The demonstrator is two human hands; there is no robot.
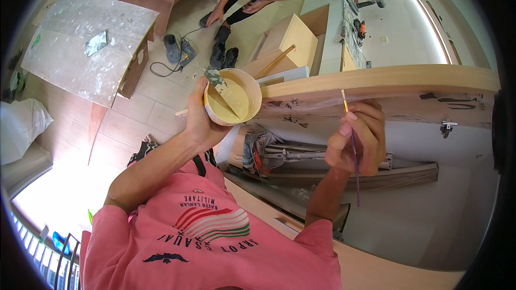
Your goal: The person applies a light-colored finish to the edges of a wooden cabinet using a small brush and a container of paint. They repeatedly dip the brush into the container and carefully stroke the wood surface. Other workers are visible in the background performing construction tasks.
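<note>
My left hand is wrapped round a round tub of cream-coloured paint or filler. A putty knife with a crusted, dark end leans in the tub, its blade in the cream stuff. Between the fingers and thumb of my right hand is a thin paintbrush with a purple handle. Its small bristle tip points up and comes close to the lower side of the light wooden edge of a panel; whether it touches I cannot tell. Plastic film and dark smudges show on the panel's face below that edge.
Beneath the panel, an open compartment holds long trim pieces and a metal hinge. A paint-spattered board stands at left. Beyond, a person crouches near shoes and a corded power tool. A wooden box stands behind the panel.
</note>
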